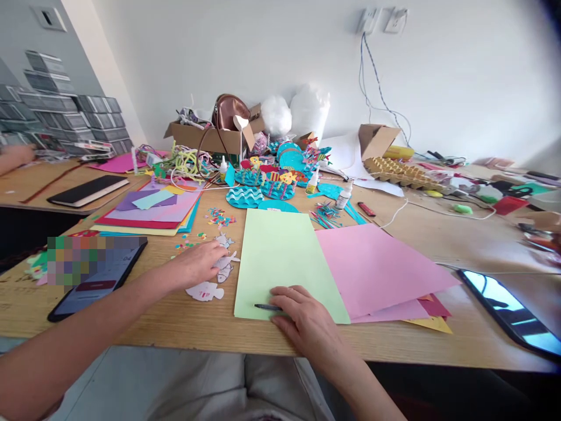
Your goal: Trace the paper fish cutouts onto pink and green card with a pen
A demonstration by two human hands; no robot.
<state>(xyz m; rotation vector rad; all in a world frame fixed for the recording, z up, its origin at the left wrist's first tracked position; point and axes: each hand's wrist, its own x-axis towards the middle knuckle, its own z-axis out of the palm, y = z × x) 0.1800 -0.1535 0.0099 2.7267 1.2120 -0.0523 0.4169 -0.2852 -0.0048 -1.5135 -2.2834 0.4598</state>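
My left hand (202,263) reaches over several white paper fish cutouts (225,270) on the table, its fingers apart and touching them. One more cutout, a wider fish (205,291) with small red marks, lies just below that hand. My right hand (307,321) rests on the lower edge of a light green sheet of paper (280,257), holding a dark pen (266,307) beneath its fingers. The pen points left, nearly flat on the sheet. Pink sheets (385,269) stick out from the green sheet's right side.
Phones lie at left (100,280) and right (512,310). Coloured paper (144,216) is stacked beyond my left hand, near a black notebook (87,190). Glue bottles (344,196) and blue crafts (280,187) stand behind, before a cardboard box (197,137). Another person's hand (17,156) shows far left.
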